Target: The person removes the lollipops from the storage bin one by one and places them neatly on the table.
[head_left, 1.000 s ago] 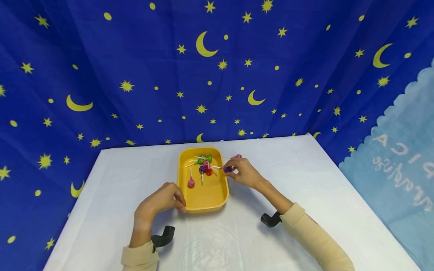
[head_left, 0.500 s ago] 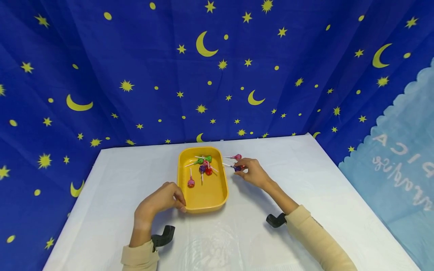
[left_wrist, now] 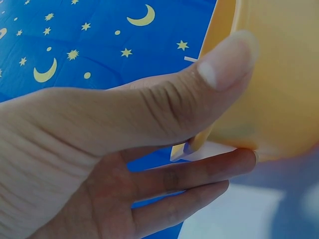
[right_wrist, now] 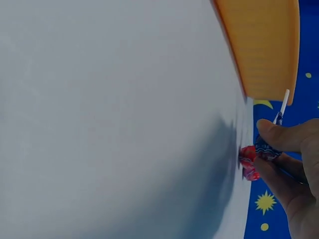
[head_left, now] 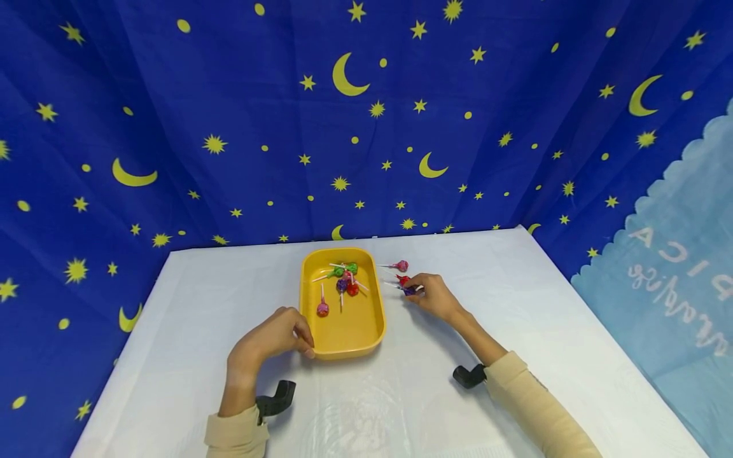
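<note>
My right hand (head_left: 436,297) pinches a purple-wrapped lollipop (right_wrist: 268,148) by its head, just right of the yellow tray (head_left: 343,337). Its white stick points toward the tray. Close beside it lies a red lollipop (head_left: 403,280), and a pink lollipop (head_left: 403,265) is a little farther back on the table. My left hand (head_left: 277,334) grips the tray's near left corner, thumb over the wall and fingers outside, as the left wrist view shows. Inside the tray are several lollipops: green (head_left: 352,268), purple (head_left: 342,285), red (head_left: 352,290), and a pink one (head_left: 323,310) lying apart.
A white-covered table (head_left: 189,331) carries everything. Behind it hangs a blue curtain (head_left: 275,114) with yellow moons and stars. A light blue panel with lettering (head_left: 676,273) stands at the right. Black wrist mounts (head_left: 276,399) stick out from both forearms.
My right hand has moved right, away from the tray's edge, carrying the purple lollipop down beside the red one, which now shows. The left hand and tray have stayed put.
</note>
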Demonstrator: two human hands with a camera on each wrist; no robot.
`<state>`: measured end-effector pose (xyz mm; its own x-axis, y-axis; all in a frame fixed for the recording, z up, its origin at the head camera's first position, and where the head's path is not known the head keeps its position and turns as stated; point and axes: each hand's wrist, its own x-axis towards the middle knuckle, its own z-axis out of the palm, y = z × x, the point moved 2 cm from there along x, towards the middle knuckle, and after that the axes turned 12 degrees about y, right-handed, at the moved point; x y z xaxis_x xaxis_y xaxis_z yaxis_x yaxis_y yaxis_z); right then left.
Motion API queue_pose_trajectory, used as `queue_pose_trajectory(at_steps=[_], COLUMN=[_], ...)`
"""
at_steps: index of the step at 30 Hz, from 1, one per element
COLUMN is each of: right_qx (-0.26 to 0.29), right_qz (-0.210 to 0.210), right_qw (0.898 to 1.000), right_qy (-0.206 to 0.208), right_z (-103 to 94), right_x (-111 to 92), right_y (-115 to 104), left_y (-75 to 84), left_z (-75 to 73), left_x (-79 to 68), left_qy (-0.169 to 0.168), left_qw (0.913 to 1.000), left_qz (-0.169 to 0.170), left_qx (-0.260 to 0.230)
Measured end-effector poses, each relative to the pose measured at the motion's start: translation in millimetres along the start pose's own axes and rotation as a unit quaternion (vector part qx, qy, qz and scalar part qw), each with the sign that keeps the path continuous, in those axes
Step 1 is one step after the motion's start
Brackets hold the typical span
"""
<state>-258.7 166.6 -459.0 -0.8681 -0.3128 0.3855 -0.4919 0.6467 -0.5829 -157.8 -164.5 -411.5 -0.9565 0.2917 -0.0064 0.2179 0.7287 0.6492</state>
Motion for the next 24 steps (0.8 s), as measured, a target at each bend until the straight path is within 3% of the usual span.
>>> queue_pose_trajectory(at_steps=[14,24], right_qx=[-0.032,-0.034], right_qz=[0.01,0.039], right_qw=[0.999,0.998], right_qy=[-0.03,-0.045], right_z=[11.9,10.6], right_x=[-6,-5], right_y=[5,6], left_y=[0.7,-0.2], left_z=[0.8,0.0], left_x=[0.6,0.4], left_qy=[-0.001,-0.002], left_qw=[0.9999,0.9999], left_qz=[-0.007,0.011], left_qx=[0.01,0.0])
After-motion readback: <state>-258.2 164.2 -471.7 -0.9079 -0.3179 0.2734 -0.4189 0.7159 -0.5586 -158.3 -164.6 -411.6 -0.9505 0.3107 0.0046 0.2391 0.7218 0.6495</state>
